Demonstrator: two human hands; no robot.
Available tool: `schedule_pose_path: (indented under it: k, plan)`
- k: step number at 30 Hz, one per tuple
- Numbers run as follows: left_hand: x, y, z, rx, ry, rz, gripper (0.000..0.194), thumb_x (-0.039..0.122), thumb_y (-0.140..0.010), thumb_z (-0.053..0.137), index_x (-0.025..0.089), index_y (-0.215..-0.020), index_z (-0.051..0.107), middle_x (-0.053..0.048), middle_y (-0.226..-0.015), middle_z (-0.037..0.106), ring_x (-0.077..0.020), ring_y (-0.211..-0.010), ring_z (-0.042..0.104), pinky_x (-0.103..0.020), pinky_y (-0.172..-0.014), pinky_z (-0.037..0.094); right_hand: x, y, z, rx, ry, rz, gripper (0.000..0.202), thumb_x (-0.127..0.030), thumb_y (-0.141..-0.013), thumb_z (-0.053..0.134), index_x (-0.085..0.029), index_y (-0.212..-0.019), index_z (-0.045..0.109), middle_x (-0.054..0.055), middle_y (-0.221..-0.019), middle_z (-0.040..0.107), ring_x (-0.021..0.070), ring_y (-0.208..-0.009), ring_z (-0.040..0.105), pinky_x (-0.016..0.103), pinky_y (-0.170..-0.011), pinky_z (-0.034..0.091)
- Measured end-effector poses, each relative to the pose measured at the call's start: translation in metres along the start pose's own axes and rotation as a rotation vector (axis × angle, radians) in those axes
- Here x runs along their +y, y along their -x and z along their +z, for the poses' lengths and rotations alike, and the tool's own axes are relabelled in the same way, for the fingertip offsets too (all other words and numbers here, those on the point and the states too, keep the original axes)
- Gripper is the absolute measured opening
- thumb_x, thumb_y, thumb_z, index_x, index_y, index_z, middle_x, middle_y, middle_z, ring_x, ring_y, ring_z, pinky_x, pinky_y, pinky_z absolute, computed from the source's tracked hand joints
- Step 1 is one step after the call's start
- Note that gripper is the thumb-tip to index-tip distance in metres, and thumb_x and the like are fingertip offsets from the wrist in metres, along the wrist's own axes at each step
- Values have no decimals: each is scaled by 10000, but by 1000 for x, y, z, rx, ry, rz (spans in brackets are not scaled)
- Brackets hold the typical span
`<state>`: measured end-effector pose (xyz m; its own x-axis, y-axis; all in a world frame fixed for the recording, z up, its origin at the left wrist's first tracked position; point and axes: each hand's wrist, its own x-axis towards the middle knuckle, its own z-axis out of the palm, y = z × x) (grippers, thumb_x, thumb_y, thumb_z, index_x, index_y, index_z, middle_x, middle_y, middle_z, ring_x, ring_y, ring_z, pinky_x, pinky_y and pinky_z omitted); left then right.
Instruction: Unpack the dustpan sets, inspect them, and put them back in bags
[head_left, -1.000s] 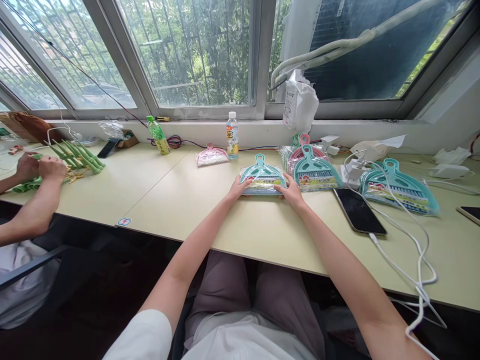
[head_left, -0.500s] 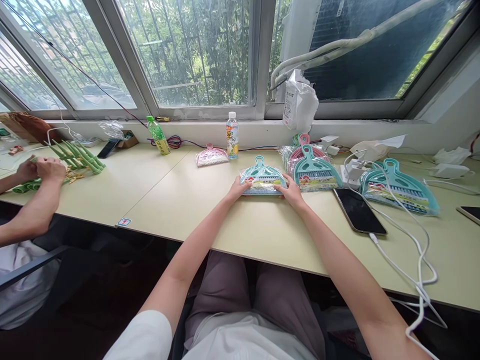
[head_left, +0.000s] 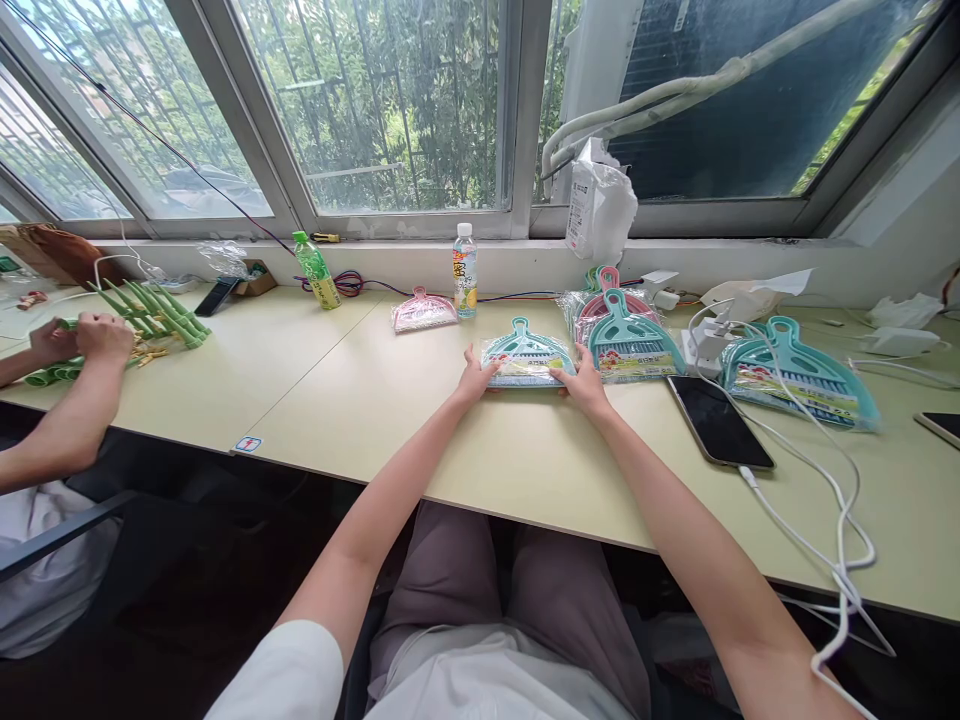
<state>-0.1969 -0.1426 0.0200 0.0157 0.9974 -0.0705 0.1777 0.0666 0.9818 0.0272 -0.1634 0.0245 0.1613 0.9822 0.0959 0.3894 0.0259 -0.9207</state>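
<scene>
Wrapped teal dustpan set (head_left: 527, 362) on the desk (head_left: 375, 400), front-right of the white-capped bottle (head_left: 465, 272), its top lower than before, my left fingers (head_left: 472, 379) and right fingers (head_left: 586, 382) spread wider now, thumbs (head_left: 490, 370) touching its ends, other fingertips mostly hidden.

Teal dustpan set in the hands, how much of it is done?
The teal dustpan-and-brush set already looks bagged, under shiny clear wrap. The left hand and right hand hold its sides. I can't tell what is left to do.
</scene>
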Motion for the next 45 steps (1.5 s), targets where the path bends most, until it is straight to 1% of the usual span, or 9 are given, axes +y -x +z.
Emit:
schedule_pose_path:
  k: [4,11,15,22,25,30,33,36,45]
  plan:
    - [2,3,2,47,-80,74,941,386,-890,582,245,-1534,-89,-188,-1400,452,-183,-860,663,-306,-707,556,0,3,1,96,103,-41,667,-355,-846,593,-158,-1437,358,120,-1002,677,227,-659,665,434,-885,521]
    - [-4,3,2,-103,-269,400,858,312,-752,746,193,-1479,305,-170,-1430,398,-278,-1272,470,-418,-1045,448,15,-3,9,300,115,-193,528,-364,-903,481,-178,-1378,344,195,-1363,501,325,-1260,476,518,-1054,363]
    - [-8,0,3,-130,-399,484,575,197,-797,671,172,-1348,508,-154,-1355,440,-253,-1216,498,-388,-1002,485,19,-5,14,319,103,-252,516,-380,-939,403,-190,-1407,294,191,-1436,382,290,-1366,360,500,-1113,309]
    - [-10,-16,4,-104,-453,468,384,280,-851,643,135,-1205,605,-143,-1262,509,-226,-1115,559,-343,-924,519,18,-3,23,358,107,-355,524,-353,-942,372,-174,-1424,272,196,-1473,257,268,-1412,268,482,-1145,281]
    - [-8,-21,8,-70,-537,471,428,276,-877,606,157,-1284,546,-141,-1281,514,-237,-1159,544,-371,-974,487,14,0,22,383,175,-398,504,-324,-940,364,-172,-1415,292,195,-1483,246,283,-1411,253,515,-1143,264]
    - [2,-22,24,138,-763,677,669,117,-831,587,254,-1453,382,-127,-1546,287,-297,-1434,269,-492,-1163,257,3,6,9,477,366,-493,461,-283,-938,381,-206,-1393,367,152,-1488,309,285,-1381,268,528,-1127,261]
    - [6,-26,33,-40,-808,801,504,118,-854,533,302,-1323,544,-64,-1529,363,-267,-1451,261,-482,-1184,216,-1,7,7,464,391,-499,449,-241,-922,389,-212,-1369,414,136,-1460,370,273,-1363,289,503,-1106,300]
    - [4,-37,39,-157,-758,704,312,235,-876,553,292,-1164,656,-67,-1420,508,-281,-1420,329,-510,-1187,197,-1,8,11,378,417,-509,439,-210,-896,407,-207,-1330,475,126,-1417,441,277,-1339,328,495,-1087,327]
    - [13,-61,66,59,-815,515,327,318,-902,522,201,-1183,640,-142,-1315,558,-329,-1259,447,-519,-1100,297,-1,10,15,304,468,-515,404,-132,-854,414,-218,-1180,636,111,-1352,512,291,-1299,381,488,-1018,393]
